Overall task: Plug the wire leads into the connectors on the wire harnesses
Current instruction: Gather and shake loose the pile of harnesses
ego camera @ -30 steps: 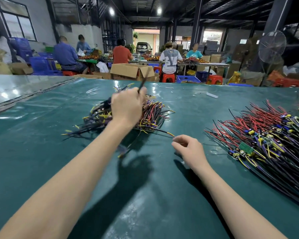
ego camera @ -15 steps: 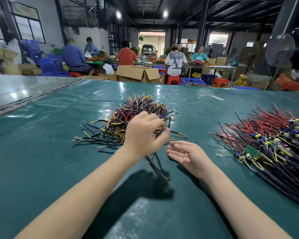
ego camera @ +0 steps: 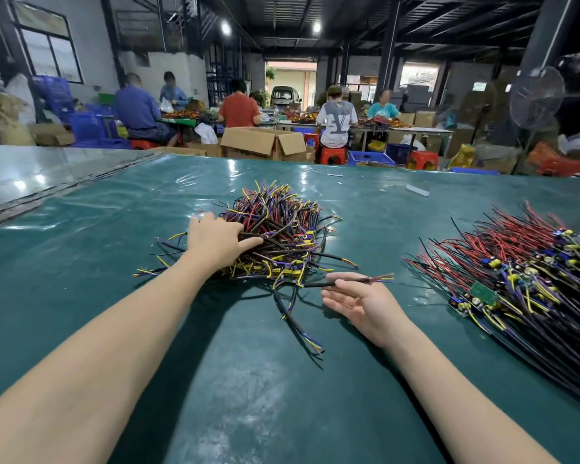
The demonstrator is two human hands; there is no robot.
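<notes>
Since half a second ago our left hand (ego camera: 215, 241) has uncurled and gone out from the near side of the pile of wire leads (ego camera: 278, 229) to its left edge. It now lies flat against the tangle, fingers straight, thumb stretched to the right, gripping nothing we can see. Our right hand (ego camera: 362, 303), bare before, now has a single black wire lead (ego camera: 318, 284) at its far edge. That hand is turned palm up with straight fingers, just to the right of the pile's near side. The lead runs left to right along its uppermost finger, coloured ends sticking out on the right. We cannot tell whether it is pinched or merely resting there.

A few loose leads (ego camera: 298, 324) trail from the pile toward us on the green table cover (ego camera: 282, 396). Well apart on the right lies the heap of wire harnesses (ego camera: 516, 262), red and black wires fanned leftward, with a small green circuit board (ego camera: 482, 292) on its near-left side. Beyond the far table edge stands an open cardboard box (ego camera: 262, 142).
</notes>
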